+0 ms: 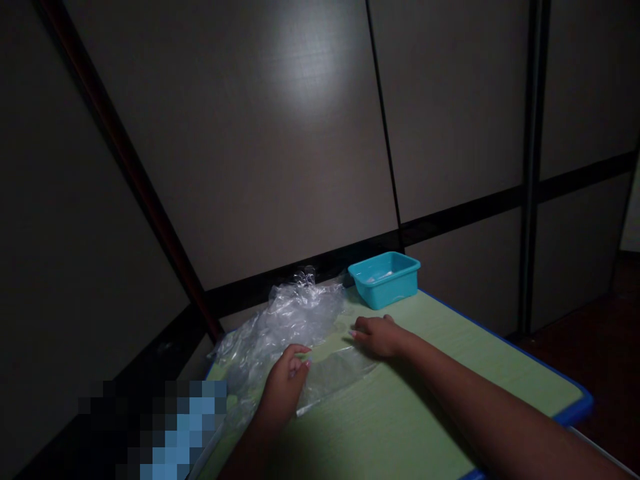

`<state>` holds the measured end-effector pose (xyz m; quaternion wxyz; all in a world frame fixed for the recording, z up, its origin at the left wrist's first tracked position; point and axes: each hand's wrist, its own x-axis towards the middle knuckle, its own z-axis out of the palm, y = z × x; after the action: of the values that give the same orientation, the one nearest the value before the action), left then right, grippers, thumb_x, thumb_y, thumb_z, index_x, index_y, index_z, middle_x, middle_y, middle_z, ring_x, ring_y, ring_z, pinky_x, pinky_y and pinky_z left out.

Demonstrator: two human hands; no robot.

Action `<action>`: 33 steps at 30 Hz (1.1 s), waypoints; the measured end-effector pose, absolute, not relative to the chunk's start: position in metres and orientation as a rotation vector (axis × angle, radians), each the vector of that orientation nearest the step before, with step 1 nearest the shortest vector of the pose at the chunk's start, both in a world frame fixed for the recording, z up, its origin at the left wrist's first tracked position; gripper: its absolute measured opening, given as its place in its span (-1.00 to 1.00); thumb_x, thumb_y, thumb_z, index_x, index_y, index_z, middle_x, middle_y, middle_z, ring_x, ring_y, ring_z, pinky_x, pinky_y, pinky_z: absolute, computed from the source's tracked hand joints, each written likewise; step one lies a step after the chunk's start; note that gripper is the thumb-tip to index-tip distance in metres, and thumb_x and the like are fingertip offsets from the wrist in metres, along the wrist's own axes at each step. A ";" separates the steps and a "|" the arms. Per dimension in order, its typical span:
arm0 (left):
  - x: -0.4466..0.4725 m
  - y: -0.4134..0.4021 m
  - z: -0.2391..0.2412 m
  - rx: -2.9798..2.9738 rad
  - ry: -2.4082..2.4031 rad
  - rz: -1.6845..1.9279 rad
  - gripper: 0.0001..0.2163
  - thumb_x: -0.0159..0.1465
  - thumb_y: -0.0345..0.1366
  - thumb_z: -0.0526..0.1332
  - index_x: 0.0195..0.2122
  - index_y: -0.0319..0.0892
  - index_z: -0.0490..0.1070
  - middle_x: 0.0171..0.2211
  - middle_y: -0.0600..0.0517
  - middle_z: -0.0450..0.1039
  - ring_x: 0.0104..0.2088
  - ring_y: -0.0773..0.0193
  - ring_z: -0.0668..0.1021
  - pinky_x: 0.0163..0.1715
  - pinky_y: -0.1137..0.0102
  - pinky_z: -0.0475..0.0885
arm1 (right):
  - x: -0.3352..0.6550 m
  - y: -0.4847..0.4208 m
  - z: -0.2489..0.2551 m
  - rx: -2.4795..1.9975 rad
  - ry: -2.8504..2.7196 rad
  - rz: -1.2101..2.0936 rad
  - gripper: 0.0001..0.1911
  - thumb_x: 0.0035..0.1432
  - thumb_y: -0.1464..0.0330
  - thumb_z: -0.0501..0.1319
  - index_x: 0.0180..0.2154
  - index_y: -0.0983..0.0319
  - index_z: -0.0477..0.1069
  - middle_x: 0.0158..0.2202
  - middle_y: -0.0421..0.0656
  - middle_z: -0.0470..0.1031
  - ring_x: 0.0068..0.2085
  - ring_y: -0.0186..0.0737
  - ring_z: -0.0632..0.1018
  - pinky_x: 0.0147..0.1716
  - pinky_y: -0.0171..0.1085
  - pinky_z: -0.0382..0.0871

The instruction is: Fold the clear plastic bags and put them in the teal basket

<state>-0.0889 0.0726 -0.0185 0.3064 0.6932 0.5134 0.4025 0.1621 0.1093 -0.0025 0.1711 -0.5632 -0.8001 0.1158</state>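
A flat clear plastic bag (335,379) lies on the green table top between my two hands. My left hand (287,377) is at the bag's left end, its thumb and forefinger curved with a gap between their tips. Over the right end, my right hand (377,335) has thumb and forefinger drawn together; what is between them, if anything, is too small to make out. Behind my left hand spreads a crumpled heap of clear plastic bags (300,307).
A turquoise plastic basket (395,288) stands at the table's far corner, with something pale inside. The green table (450,353) has a blue edge. Dark panelled doors (300,167) rise right behind it. A pixelated patch covers the lower left.
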 end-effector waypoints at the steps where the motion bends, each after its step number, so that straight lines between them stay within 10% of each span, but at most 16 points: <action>1: -0.089 0.073 -0.019 1.786 1.339 1.080 -0.71 0.12 -0.11 0.10 -0.21 -0.18 0.30 -0.62 0.19 0.17 -0.63 0.39 0.28 -0.62 0.53 0.09 | 0.160 0.107 -0.003 -1.603 -2.282 0.304 -0.50 0.18 0.03 -0.09 -0.06 0.21 0.32 -0.09 0.07 0.46 -0.07 0.09 0.43 -0.06 0.10 0.04; 10: -0.090 0.079 -0.025 1.621 1.231 1.091 -0.65 0.10 -0.04 0.13 -0.21 -0.19 0.27 -0.65 0.20 0.23 -0.70 0.44 0.25 -0.68 0.55 0.06 | 0.144 0.092 -0.011 -1.627 -2.381 0.057 -0.15 -0.01 -0.06 0.07 0.22 0.23 -0.02 -0.02 0.20 0.35 -0.01 0.21 0.34 -0.01 0.17 -0.12; 33: -0.091 0.069 0.004 1.321 1.133 1.199 -0.68 -0.01 -0.10 0.26 -0.32 -0.20 0.33 -0.62 0.13 0.34 -0.66 0.38 0.37 -0.67 0.53 0.18 | 0.099 0.063 -0.011 -1.572 -2.466 -0.386 -0.23 0.08 -0.05 -0.07 0.20 0.26 0.03 -0.12 0.18 0.40 -0.09 0.18 0.34 -0.07 0.08 -0.08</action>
<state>-0.0909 0.0693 0.0041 0.4916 0.5444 0.4667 0.4941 0.0987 0.0631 -0.0114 0.0957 -0.5305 -0.8321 -0.1301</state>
